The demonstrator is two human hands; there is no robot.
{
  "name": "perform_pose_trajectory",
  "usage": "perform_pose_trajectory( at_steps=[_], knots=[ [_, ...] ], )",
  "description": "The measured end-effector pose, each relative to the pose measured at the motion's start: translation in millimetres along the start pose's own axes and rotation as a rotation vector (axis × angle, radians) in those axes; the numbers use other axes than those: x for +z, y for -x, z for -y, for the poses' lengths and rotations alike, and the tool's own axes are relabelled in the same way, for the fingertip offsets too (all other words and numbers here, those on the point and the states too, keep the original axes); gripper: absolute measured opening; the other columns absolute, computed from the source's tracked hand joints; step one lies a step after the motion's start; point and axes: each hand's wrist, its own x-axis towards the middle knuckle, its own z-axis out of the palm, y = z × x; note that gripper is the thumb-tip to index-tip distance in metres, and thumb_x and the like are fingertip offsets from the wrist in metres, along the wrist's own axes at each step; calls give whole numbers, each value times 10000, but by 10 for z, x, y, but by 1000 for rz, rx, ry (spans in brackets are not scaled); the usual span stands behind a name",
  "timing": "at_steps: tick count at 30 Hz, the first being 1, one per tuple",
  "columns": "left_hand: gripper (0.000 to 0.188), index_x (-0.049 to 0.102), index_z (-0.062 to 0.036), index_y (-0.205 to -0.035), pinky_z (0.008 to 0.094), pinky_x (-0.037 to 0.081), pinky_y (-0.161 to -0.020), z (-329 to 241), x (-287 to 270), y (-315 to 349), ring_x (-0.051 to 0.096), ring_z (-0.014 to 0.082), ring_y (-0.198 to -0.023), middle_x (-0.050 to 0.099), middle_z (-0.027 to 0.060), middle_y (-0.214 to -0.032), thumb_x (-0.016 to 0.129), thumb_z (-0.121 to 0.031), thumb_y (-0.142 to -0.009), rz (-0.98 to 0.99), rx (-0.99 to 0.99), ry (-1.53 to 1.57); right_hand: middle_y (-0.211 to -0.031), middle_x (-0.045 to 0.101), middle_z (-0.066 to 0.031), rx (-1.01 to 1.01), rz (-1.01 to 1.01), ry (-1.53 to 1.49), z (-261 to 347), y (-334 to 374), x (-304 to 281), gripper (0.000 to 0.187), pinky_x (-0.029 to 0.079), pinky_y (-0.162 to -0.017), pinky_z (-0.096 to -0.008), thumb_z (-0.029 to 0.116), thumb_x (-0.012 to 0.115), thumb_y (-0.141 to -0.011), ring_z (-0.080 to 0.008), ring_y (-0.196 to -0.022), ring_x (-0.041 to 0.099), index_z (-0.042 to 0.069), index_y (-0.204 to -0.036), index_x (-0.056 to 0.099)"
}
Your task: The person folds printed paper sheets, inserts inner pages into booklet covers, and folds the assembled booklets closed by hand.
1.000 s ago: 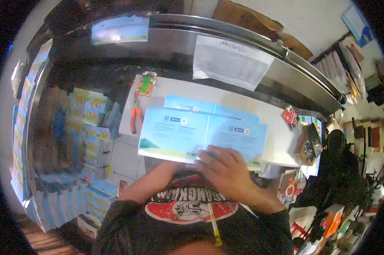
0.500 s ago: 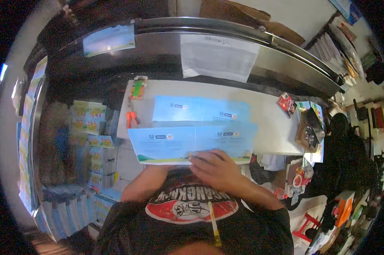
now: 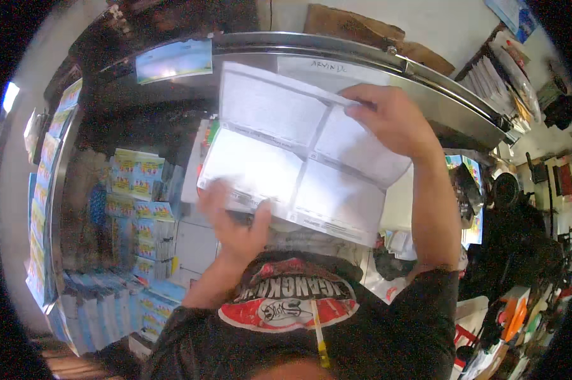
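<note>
A large flat carton sheet (image 3: 279, 158), white on the side facing me with fold lines across it, is lifted up in front of me above the white table (image 3: 397, 206). My left hand (image 3: 235, 221) grips its lower left edge, blurred by movement. My right hand (image 3: 387, 117) holds its upper right edge, arm raised. The sheet hides most of the tabletop and whatever lies on it.
Stacks of blue and yellow printed cartons (image 3: 134, 190) fill the floor at the left. A curved metal counter rail (image 3: 425, 76) runs behind the table. Clutter and a dark bag (image 3: 393, 259) sit at the right. A pencil (image 3: 317, 332) hangs at my shirt.
The sheet lay printed side up on the table under my hands; now it is lifted and turned so the blank white side faces me, my right hand raised high.
</note>
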Motion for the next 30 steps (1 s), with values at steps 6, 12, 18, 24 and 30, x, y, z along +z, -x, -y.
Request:
perform_pose_trajectory(
  at_steps=[6, 12, 18, 24, 30],
  knots=[
    [824, 160, -96, -1488, 409, 345, -1077, 66, 11, -5, 363, 283, -1329, 305, 175, -1478, 662, -53, -836, -381, -891, 855, -901, 685, -85, 16, -14, -275, -121, -123, 117, 332, 484, -741, -301, 125, 658, -834, -149, -805, 595, -16, -1134, 642],
    [627, 268, -72, -1424, 402, 477, -956, 86, -60, -72, 502, 262, -1207, 455, 126, -1359, 576, -10, -881, -430, -1056, 1269, -1066, 683, -157, 194, 72, -299, 16, -156, 136, 326, 501, -880, -354, 147, 627, -840, -257, -959, 650, 15, -1137, 648],
    [371, 440, -59, -1300, 376, 606, -758, 142, 143, 8, 631, 236, -1018, 578, 98, -1184, 524, -64, -938, -270, -1234, 1345, -1068, 641, -198, -337, -49, 495, -11, 89, 817, 247, 506, -866, -454, 136, 531, -855, -366, -930, 626, 49, -1053, 651],
    [496, 437, -108, -1342, 367, 512, -829, 356, 330, 272, 586, 238, -1076, 570, 91, -1216, 309, -455, -1011, -186, -1281, 1136, -1354, 475, -237, -240, 413, -95, 89, 724, 1455, 649, 437, -993, -438, 423, 619, -858, -368, -1188, 524, -6, -1321, 469],
    [459, 354, -82, -1414, 379, 520, -857, 400, 479, 365, 572, 247, -1090, 533, 131, -1254, 447, -208, -983, -248, -1094, 1010, -1378, 464, -225, 237, 362, -507, -102, 692, 1487, 746, 509, -884, -349, 27, 627, -844, -253, -1167, 560, 15, -1468, 219]
  ],
)
